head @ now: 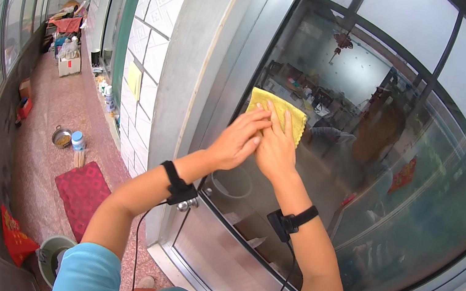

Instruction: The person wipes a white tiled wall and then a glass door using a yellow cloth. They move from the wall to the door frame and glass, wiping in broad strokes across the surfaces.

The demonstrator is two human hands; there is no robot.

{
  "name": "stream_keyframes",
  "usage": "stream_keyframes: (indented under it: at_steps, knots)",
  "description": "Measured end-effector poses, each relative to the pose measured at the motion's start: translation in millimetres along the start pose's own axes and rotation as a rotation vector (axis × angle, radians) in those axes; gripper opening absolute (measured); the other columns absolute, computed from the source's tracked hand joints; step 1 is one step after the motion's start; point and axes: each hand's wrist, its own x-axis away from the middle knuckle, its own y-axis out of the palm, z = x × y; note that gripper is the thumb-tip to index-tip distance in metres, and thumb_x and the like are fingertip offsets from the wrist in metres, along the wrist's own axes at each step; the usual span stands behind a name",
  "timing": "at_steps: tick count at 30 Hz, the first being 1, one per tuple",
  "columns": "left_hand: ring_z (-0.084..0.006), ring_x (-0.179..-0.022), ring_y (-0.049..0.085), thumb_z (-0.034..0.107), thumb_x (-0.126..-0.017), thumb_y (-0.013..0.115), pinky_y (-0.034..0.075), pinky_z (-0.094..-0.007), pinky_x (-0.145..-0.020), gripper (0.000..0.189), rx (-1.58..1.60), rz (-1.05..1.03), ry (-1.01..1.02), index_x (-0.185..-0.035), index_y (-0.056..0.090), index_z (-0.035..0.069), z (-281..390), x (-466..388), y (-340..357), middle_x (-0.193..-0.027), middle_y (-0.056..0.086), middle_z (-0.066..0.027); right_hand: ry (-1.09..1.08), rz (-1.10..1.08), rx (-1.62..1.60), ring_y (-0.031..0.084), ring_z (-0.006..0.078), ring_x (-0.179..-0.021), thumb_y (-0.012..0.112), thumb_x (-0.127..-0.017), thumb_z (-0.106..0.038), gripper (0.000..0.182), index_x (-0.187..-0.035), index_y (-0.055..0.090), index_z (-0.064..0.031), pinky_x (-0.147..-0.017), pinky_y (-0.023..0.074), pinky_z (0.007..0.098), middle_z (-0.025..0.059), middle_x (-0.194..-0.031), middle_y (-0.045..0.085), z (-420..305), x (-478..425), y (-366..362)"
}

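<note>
A folded yellow cloth (pixel 279 102) lies flat against the dark glass pane (pixel 322 198) of a metal-framed door. On the cloth rests my right hand (pixel 277 146), its fingers spread and pressing it to the glass. My left hand (pixel 238 139) overlaps the right one from the left, its fingertips on the back of the right hand near the cloth's lower left part. Both wrists wear black straps with small devices and cables. The pane reflects windows and shows furniture behind it. A round metal door knob (pixel 187 204) sits below my left wrist.
On the floor at left are a red patterned mat (pixel 81 196), a grey-green bucket (pixel 49 258), a metal pot (pixel 62 137) and a blue-lidded container (pixel 78 141). Bottles (pixel 109 98) stand along the sill. A cardboard box (pixel 69 66) sits farther down the corridor.
</note>
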Motion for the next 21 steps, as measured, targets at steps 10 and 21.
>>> stream_keyframes:
  at_steps: [10, 21]
  knots:
    - [-0.0392, -0.143, 0.008, 0.033, -0.094, 0.046, 0.012, -0.0514, -0.114, 0.061, -0.294, -0.151, 0.021, -0.147, 0.027, 0.011, -26, -25, 20, -0.155, 0.01, -0.0179, 0.147, -0.102, -0.468, 0.057, 0.0295, -0.11, 0.066, -0.077, -0.009, 0.022, -0.098, 0.067, -0.0031, -0.1, 0.0421, 0.0469, 0.011, -0.11, 0.063, -14, 82, -77]
    - [-0.0392, -0.143, 0.006, 0.05, -0.097, 0.031, 0.006, -0.0506, -0.114, 0.064, -0.545, 0.198, 0.307, -0.15, 0.021, 0.016, -17, -254, -5, -0.155, 0.01, -0.0191, 0.918, -0.126, -0.119, 0.067, 0.0303, -0.068, 0.061, -0.083, -0.008, 0.015, -0.094, 0.067, -0.0011, -0.073, 0.0542, 0.0392, 0.0132, -0.071, 0.067, -34, 270, -188]
